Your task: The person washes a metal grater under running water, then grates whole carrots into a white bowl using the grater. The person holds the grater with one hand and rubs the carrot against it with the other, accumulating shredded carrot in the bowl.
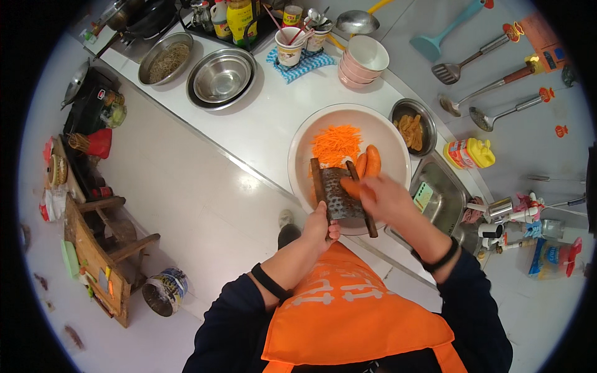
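Note:
My left hand (pixel 321 224) grips the lower left side of a wood-framed metal grater (pixel 339 196), which leans over a large pale basin (pixel 301 140). In my right hand (pixel 387 198) is a carrot (pixel 350 187), held against the grater's rough face; that hand is slightly blurred. Beyond the grater's top end, a heap of shredded carrot (pixel 336 142) lies in the basin. Whole carrots (pixel 372 161) rest beside the shreds, partly behind the grater and my right hand.
A steel bowl of brownish food (pixel 410 132) and a sink (pixel 443 205) are at the right. Pink bowls (pixel 359 70), nested steel bowls (pixel 221 79) and cups of utensils (pixel 288 49) stand farther back on the counter. A wooden stool (pixel 121 233) and a bucket (pixel 165 291) occupy the floor at left.

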The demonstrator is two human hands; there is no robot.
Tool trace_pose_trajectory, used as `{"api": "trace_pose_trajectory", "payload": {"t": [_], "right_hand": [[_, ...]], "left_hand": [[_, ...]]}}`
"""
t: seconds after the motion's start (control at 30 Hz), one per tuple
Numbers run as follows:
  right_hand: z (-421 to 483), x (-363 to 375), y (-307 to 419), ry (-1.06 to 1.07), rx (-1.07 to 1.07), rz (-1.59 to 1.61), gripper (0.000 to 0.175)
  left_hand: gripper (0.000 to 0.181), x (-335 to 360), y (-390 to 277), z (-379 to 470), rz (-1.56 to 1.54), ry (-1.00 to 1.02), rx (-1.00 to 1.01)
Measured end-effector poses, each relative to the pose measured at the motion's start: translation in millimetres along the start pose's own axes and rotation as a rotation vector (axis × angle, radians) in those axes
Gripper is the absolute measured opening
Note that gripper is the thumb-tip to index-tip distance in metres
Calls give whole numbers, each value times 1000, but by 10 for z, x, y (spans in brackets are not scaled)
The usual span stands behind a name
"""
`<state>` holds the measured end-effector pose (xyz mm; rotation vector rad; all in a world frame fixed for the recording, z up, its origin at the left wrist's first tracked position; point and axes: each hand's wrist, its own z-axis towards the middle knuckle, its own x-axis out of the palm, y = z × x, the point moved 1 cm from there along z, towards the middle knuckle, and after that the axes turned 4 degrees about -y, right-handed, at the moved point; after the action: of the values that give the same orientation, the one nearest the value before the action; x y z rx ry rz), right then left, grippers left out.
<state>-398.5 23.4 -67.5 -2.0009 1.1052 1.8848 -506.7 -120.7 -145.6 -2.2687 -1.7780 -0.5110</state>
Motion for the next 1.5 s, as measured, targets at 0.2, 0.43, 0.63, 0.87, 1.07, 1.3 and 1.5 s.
{"api": "trace_pose_trajectory", "payload": {"t": [0.2,0.43,0.63,0.87,1.07,1.3,1.5], "right_hand": [[-167,248,60,20,-22,-50,22],[553,272,-17,-217,-60,5,14],[-210,-26,166,0,-103,-73,25],[978,641,-218,-23,154,-24,22],[406,-248,-890,13,589,1356,31],[-130,-715,-763,-169,607,1633,40],[-467,-613,-855,-148,643,1674,40]], "left_hand": [[34,42,25,82,-17,15,19],[34,72,26,1,1,9,15],[33,84,5,48,18,-8,-4],[34,154,-64,28,-38,-44,-26],[28,389,-656,-111,-341,229,-247],[15,652,-965,-194,-462,387,-369],[15,569,-860,-253,-372,426,-410]]}}
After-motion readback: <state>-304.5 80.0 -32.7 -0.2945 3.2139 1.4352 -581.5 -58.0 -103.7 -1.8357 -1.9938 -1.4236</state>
